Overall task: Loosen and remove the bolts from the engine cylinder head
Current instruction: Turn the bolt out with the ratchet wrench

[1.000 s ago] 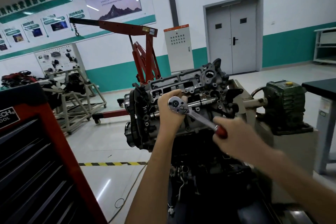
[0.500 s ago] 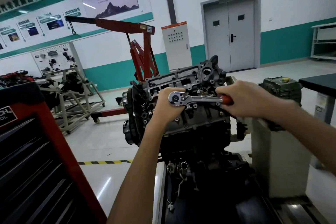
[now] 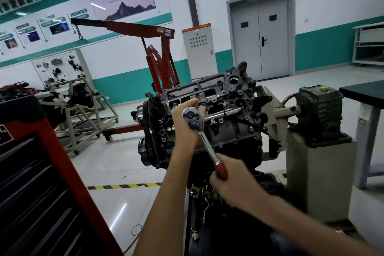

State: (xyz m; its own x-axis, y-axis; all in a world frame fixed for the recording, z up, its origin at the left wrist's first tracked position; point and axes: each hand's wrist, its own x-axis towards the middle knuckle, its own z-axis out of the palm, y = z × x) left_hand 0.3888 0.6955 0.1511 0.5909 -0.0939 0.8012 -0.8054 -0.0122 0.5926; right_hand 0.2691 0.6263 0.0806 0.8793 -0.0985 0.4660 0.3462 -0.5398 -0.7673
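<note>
The grey engine cylinder head (image 3: 226, 108) sits tilted on an engine stand, its bolt-studded face toward me. A chrome ratchet wrench (image 3: 204, 137) with a red handle is set against the head. My left hand (image 3: 185, 124) wraps behind the ratchet's round head and steadies it against the engine. My right hand (image 3: 230, 178) grips the red handle, which points down and to the right. The bolt and socket under the ratchet head are hidden by my left hand.
A red and black tool cabinet (image 3: 41, 183) stands close at the left. A red engine hoist (image 3: 158, 56) stands behind the engine. The stand's green gearbox (image 3: 320, 112) sits on a pedestal at the right, with a dark table (image 3: 365, 91) beyond. Yellow-black floor tape (image 3: 124, 186) crosses below.
My right hand swung the ratchet handle from horizontal at the right down to pointing lower right. My left hand stayed on the ratchet head.
</note>
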